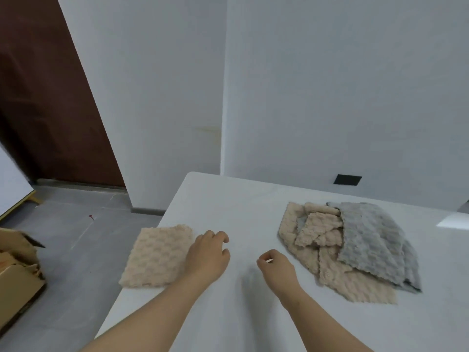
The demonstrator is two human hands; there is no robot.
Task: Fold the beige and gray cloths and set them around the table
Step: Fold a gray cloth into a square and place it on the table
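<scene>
a white table (228, 199) fills the lower right of the view, set against a pale wall (330, 85). a folded beige cloth (157, 257) lies flat at the table's left edge as a neat, nearly square pad with a bumpy surface. the left hand (206, 255) is just beside that pad's right edge, its heel overlapping the cloth's border in the view; whether it actually touches the cloth i cannot tell. its fingers are loosely curled and relaxed, pointing out over bare tabletop, and hold nothing. the right hand (275, 266) is a little way to the right of it, near the middle of the table, with its fingers curled in toward the palm and the thumb against the forefinger, and nothing is visible in it. farther right sits an unfolded heap: several crumpled beige cloths (317, 232) lie overlapping, and a gray cloth (368, 242) is draped over the heap's right side, covering part of the beige ones. the right hand is near the heap's left edge but apart from it. on the gray tiled floor (76, 224) left of the table stands an open cardboard box (17, 278), and behind it is a dark brown door (38, 97). a small black patch (347, 179) sits low on the wall behind the table.
</scene>
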